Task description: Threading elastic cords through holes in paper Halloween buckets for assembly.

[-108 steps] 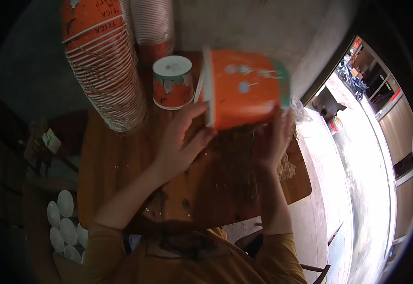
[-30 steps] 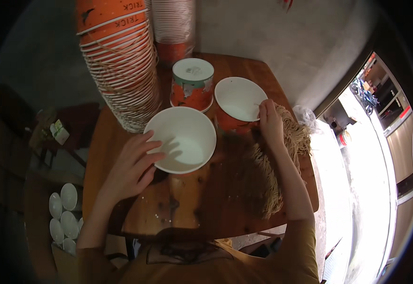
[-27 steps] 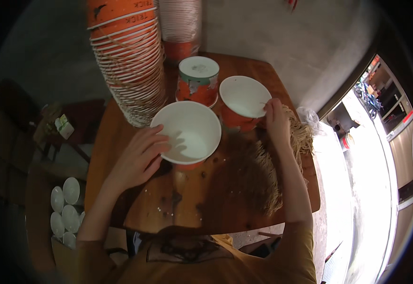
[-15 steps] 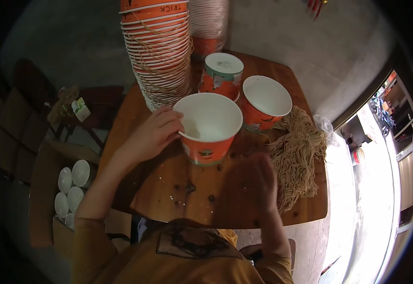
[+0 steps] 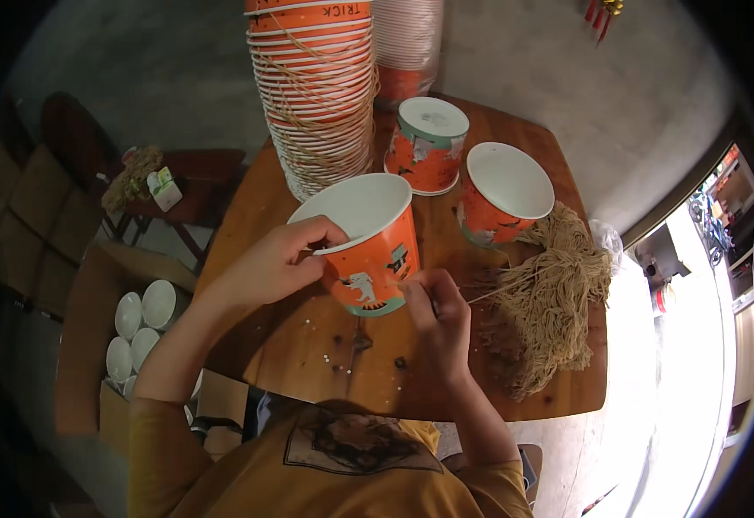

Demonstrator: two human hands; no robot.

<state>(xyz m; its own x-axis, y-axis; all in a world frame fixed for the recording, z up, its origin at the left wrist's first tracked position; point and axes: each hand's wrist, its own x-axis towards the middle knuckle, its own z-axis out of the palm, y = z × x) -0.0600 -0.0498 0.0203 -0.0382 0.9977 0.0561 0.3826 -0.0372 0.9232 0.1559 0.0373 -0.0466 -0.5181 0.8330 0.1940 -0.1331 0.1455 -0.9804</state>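
The left hand (image 5: 277,259) grips the rim of an orange paper bucket (image 5: 366,246), its fingers curled over the white lip with the fingertips just inside the opening and the thumb against the outer wall, so the bucket is tilted with its mouth facing up and toward the left. The right hand (image 5: 435,318) is closed in a pinch at the bucket's lower right side, thumb and fingers pressed together on a thin straw-coloured string (image 5: 489,295) that runs off to the right; the hand touches the bucket's printed wall near its base. That string leads into a loose bundle of tan fibre strings (image 5: 549,302) lying on the right part of the wooden table (image 5: 308,363), near its edge. Just beyond the held bucket stand two more orange buckets: one upside down with its white bottom showing (image 5: 427,142), and one upright and open beside it on the right (image 5: 504,192), touching the top of the string bundle. Behind them, at the far side of the table, rises a tall stack of nested orange buckets (image 5: 316,86) with strings hanging over its rims, and a second, paler stack (image 5: 407,43) stands just right of it. Small crumbs and dark scraps dot the tabletop in front of the person. On the floor to the left, an open cardboard box (image 5: 92,345) holds white lids (image 5: 139,324), with a dark wooden chair (image 5: 187,173) beyond it.
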